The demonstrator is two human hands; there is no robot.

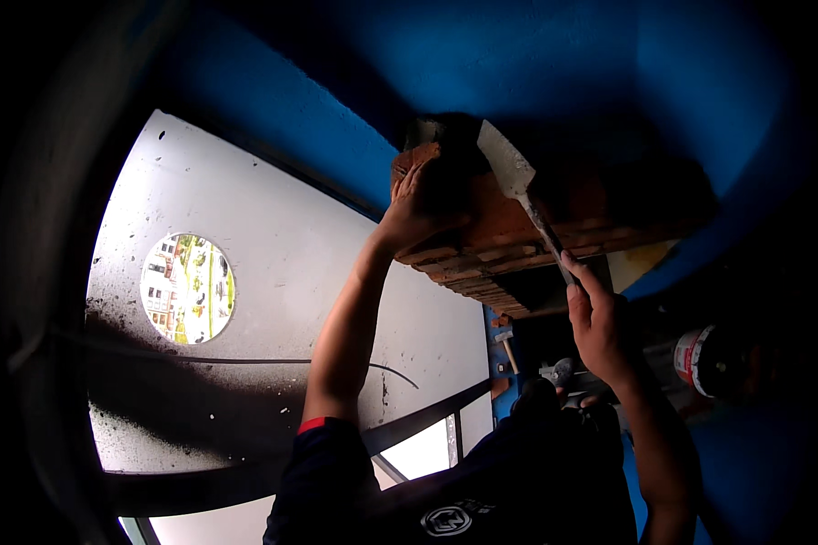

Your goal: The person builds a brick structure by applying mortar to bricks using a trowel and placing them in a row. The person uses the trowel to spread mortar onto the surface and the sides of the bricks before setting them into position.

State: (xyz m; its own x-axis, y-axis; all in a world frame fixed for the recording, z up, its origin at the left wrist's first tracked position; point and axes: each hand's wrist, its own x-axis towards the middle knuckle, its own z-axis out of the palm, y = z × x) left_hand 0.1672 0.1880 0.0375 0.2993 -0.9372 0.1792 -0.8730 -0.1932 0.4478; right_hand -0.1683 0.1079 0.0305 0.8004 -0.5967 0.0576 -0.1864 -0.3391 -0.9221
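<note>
A brick wall (pixel 482 222) of stacked reddish courses stands in front of me, its top in deep shadow. At its left end, my left hand (pixel 412 218) is on a brick (pixel 416 162), fingers laid along its side and thumb spread to the right; shadow hides part of this grip. My right hand (pixel 598 320) is closed round the handle of a trowel (pixel 507 162). The trowel's pale, mortar-smeared blade points up and to the left, above the wall and apart from the brick.
A blue wall (pixel 518 54) rises behind the bricks. At left is a pale, dirt-speckled panel (pixel 282 254) with a round opening (pixel 189 289); a thin dark cable (pixel 273 361) crosses it. Below lie a hammer (pixel 507 351) and a bucket (pixel 697 361).
</note>
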